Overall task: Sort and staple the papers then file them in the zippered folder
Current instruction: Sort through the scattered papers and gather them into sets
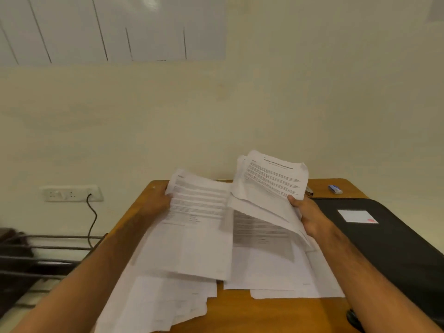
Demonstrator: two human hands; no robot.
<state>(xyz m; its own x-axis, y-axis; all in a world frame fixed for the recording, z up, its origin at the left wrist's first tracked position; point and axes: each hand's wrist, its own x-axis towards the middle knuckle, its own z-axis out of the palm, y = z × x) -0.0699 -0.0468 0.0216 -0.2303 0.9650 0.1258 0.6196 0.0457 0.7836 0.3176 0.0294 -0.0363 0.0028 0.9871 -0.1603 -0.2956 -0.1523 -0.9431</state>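
- loose papers cover most of the wooden desk; bare wood shows only along the near edge and in a strip on the far left.
- black zippered folder takes up the desk's right side, its edge just beside the paper pile.
- a small blue-and-white object lies in the far right corner, on open wood behind the folder.
- the wall closes off the desk's far edge.
- both raised sheaves, in the left hand and the right hand, block the middle above the desk.

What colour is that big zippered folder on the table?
The folder is black, with a white label; the head view shows it.
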